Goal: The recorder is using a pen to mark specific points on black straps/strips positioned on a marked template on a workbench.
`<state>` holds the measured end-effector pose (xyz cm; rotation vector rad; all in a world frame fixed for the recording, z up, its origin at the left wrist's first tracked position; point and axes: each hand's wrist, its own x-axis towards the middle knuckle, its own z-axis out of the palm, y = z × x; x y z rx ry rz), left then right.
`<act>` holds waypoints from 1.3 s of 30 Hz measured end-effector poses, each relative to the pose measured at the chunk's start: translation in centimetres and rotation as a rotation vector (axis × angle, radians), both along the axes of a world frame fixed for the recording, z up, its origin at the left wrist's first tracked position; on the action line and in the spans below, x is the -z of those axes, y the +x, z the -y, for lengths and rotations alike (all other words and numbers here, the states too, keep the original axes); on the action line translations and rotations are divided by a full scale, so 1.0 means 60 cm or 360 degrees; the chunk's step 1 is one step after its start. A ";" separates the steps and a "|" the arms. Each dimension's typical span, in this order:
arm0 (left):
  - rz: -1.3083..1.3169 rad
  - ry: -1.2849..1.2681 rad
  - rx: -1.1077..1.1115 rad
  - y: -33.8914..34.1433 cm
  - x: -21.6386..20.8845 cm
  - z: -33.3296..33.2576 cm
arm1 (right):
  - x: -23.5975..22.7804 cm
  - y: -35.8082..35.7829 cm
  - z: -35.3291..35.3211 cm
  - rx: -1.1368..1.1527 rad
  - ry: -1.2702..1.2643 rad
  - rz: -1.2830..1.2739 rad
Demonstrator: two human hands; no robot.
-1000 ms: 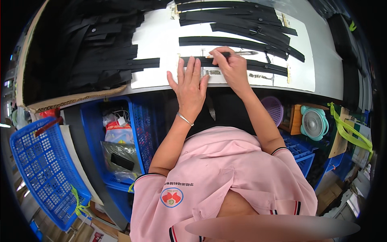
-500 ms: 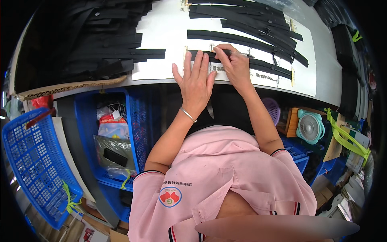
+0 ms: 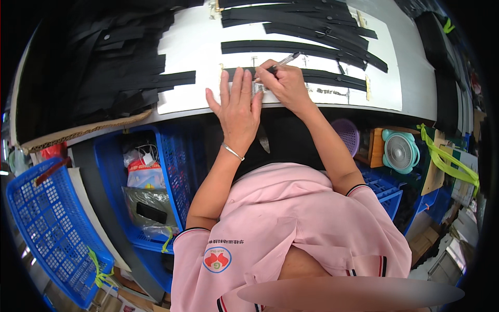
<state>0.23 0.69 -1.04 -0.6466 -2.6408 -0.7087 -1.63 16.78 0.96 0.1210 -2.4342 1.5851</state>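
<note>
A long black zipper strip [image 3: 332, 79] lies across the white board [image 3: 385, 96] at the table's near edge. On its left part my left hand [image 3: 238, 112] rests flat, fingers spread, pressing the strip down. My right hand [image 3: 287, 89] pinches a pen [image 3: 288, 59], its clear barrel slanting up to the right. The pen's tip is hidden by my fingers, close to the strip beside my left fingertips. Farther back on the board lies another black zipper strip [image 3: 291, 49], and beyond it a pile of crossed black strips [image 3: 322, 34].
A cardboard box [image 3: 88, 125] heaped with black strips [image 3: 114, 57] stands at the left. Below the table are a blue crate [image 3: 179, 177] with bags and a phone, and another blue basket [image 3: 52, 223]. A small fan [image 3: 400, 151] and purple basket [image 3: 345, 136] are at the right.
The pen has swung from nearly level to a steeper slant in my right hand. My left hand still presses the same strip. The whole view has shifted slightly.
</note>
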 end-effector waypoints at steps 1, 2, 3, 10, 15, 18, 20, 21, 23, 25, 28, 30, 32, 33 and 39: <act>0.0006 -0.0017 -0.0010 -0.001 0.001 0.002 | -0.001 0.000 0.000 -0.0014 -0.0037 0.0019; 0.0011 -0.0034 -0.0019 -0.002 0.002 0.003 | -0.006 0.005 -0.005 0.0007 -0.0032 0.0014; 0.0023 -0.0052 -0.0022 -0.001 0.003 0.002 | -0.014 0.013 -0.011 0.0087 -0.0220 0.0012; -0.0053 -0.0084 -0.0033 -0.002 0.007 0.002 | -0.026 0.047 -0.109 0.0632 -0.0054 -0.0184; -0.0041 -0.0093 -0.0034 -0.001 0.006 0.000 | -0.008 0.050 -0.127 0.0666 0.0090 -0.0214; -0.0038 -0.0101 -0.0032 -0.002 0.005 0.002 | -0.013 0.049 -0.125 0.0655 0.0086 -0.0178; -0.0037 -0.0105 -0.0037 -0.001 0.005 0.003 | -0.014 0.050 -0.121 0.0633 0.0146 -0.0131; -0.0019 -0.0092 -0.0025 -0.001 0.005 0.004 | -0.011 0.050 -0.121 0.0633 0.0146 -0.0130; -0.0002 -0.0077 -0.0012 -0.001 0.002 0.002 | -0.005 0.048 -0.122 0.0657 0.0319 -0.0174; -0.0020 -0.0049 -0.0071 0.003 -0.007 -0.005 | -0.006 0.046 -0.123 0.0641 0.0349 -0.0229; 0.0005 0.0177 0.0125 -0.004 -0.026 -0.033 | -0.014 0.047 -0.124 0.0612 0.0418 -0.0207; -0.0125 0.0259 0.0248 -0.014 -0.038 -0.066 | -0.014 0.049 -0.125 0.0603 0.0462 -0.0129; 0.0112 0.0611 0.0428 -0.020 -0.041 -0.101 | -0.004 0.046 -0.124 0.0647 0.0352 -0.0169; 0.0047 0.0653 0.0409 -0.025 -0.035 -0.117 | -0.003 0.046 -0.122 0.0644 0.0352 -0.0173; 0.0027 0.0561 0.0337 -0.035 -0.024 -0.137 | -0.004 0.050 -0.123 0.0653 0.0209 -0.0259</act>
